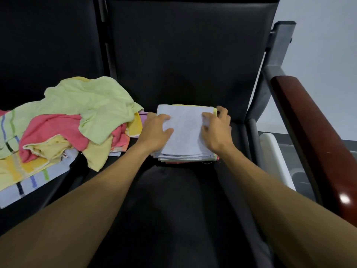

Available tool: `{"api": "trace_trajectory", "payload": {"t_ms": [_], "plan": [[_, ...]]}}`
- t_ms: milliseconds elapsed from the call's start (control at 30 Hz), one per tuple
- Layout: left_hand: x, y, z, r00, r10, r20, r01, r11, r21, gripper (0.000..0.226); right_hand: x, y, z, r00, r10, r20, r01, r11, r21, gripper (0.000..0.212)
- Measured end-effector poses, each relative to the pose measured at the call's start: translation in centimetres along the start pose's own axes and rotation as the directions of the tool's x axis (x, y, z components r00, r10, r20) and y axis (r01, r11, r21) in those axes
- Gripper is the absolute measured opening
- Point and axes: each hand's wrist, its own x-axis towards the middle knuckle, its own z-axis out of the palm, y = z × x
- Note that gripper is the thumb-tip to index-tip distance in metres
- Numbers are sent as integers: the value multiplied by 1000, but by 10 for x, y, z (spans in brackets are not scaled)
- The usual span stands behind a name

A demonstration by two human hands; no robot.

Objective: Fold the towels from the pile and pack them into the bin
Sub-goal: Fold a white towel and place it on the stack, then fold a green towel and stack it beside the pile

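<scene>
A stack of folded towels [186,132] lies on the black seat, with a pale blue-white towel on top and yellow and pink edges showing beneath. My left hand [156,130] rests on the stack's left side, fingers spread over the top towel. On the right side, my right hand [217,130] presses the top, and its fingers curl at the far right corner. A loose pile of unfolded towels [77,117] in green, pink, yellow and stripes lies to the left. A white bin [276,157] shows partly beyond the armrest at the right.
The black seat [183,190] stretches toward me, its backrest [183,55] behind the stack. A dark red wooden armrest [316,136] on a grey metal frame [274,60] borders the right side. A second black seat holds the towel pile.
</scene>
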Motion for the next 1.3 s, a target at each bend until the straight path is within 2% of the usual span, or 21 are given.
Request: {"api": "trace_trajectory", "payload": {"t_ms": [67,133,233,300,500,700,733,800,867,967,1033,1133,1300], "plan": [[3,-2,3,995,68,-68,-60,993,104,44,0,-6,6,989,-140,-55,122,958,-260,34],[8,-1,6,983,168,-70,-148,962,229,45,0,-16,13,974,-222,35,220,913,-344,44],[14,0,17,982,170,78,-185,944,273,51,6,-16,26,967,-147,209,209,926,-314,58],[17,-1,27,982,142,126,-173,943,286,54,11,-9,29,961,-100,257,176,940,-294,61],[19,-9,49,985,131,113,-157,952,261,55,11,9,42,974,-107,199,153,960,-233,60],[23,0,24,966,74,248,-148,944,295,57,18,-10,27,958,-64,281,171,911,-375,57],[20,0,15,970,92,226,-162,936,312,58,16,-19,21,965,-93,247,191,890,-413,54],[10,-6,-6,987,143,74,-160,923,349,56,8,-43,17,965,-217,148,261,855,-448,46],[-1,-20,-29,988,134,-79,-98,931,353,46,-3,-71,26,935,-332,121,353,859,-371,48],[-18,-51,-63,988,48,-150,14,924,383,36,-15,-118,54,898,-385,212,421,892,-166,49],[-28,-74,-81,984,2,-178,70,916,396,32,-21,-145,76,870,-396,292,439,893,-97,48],[-38,-107,-97,970,-68,-232,152,917,368,33,-28,-171,108,817,-425,390,500,859,-109,44],[-45,-142,-104,934,-254,-250,310,926,215,41,-34,-191,147,769,-456,448,566,811,-146,41]]}}
